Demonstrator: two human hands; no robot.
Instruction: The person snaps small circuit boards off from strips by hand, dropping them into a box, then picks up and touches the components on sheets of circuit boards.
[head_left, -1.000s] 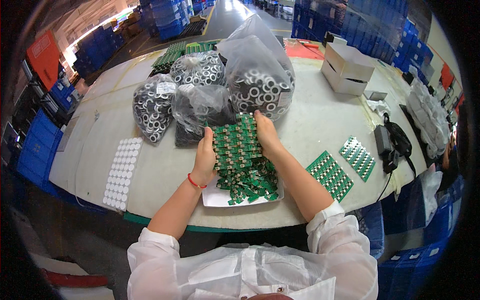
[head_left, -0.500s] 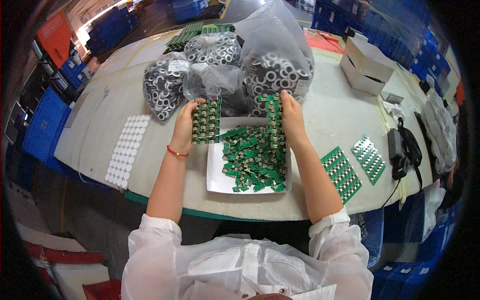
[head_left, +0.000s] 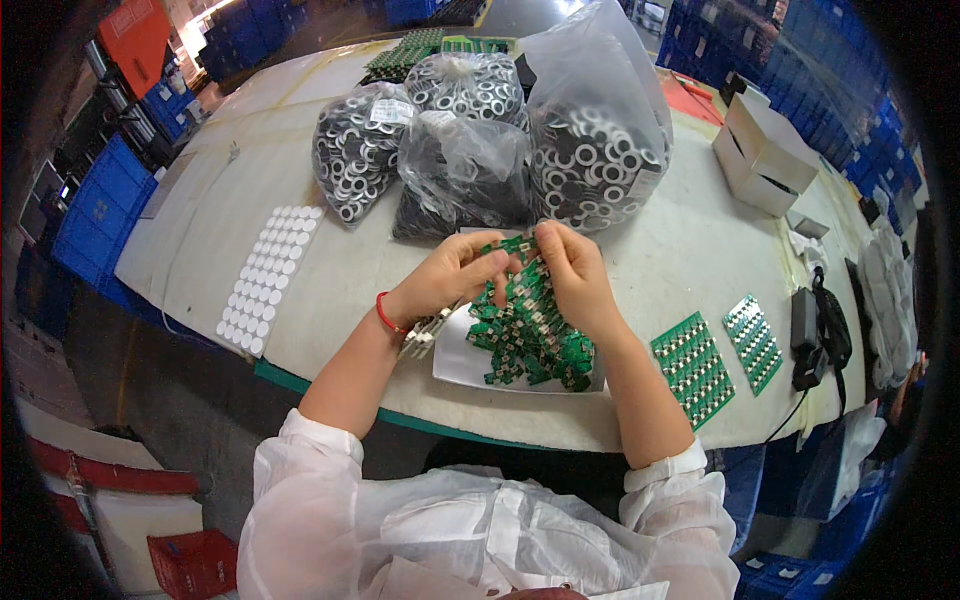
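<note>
Above a white box (head_left: 455, 372) filled with small green circuit boards (head_left: 545, 355), both hands meet. My right hand (head_left: 580, 280) is closed on a narrow strip of green circuit boards (head_left: 528, 282) with small metal parts. My left hand (head_left: 455, 272) has its thumb and fingers closed at the strip's upper left end. Beneath that palm, a circuit board panel (head_left: 428, 332) shows tilted edge-on, held in the same hand and mostly hidden by it. Where the strip ends and the loose boards begin is hard to tell.
Clear bags of ring-shaped parts (head_left: 600, 165) stand behind the box. Two circuit board panels (head_left: 693, 370) lie at the right, near a black adapter with a cable (head_left: 806, 325). A sheet of white round stickers (head_left: 268, 280) lies left. A white carton (head_left: 765, 155) stands far right.
My left hand has moved right and down to the strip, tilting its panel edge-on. My right hand has come slightly lower, still holding the strip. The whole view has shifted a little.
</note>
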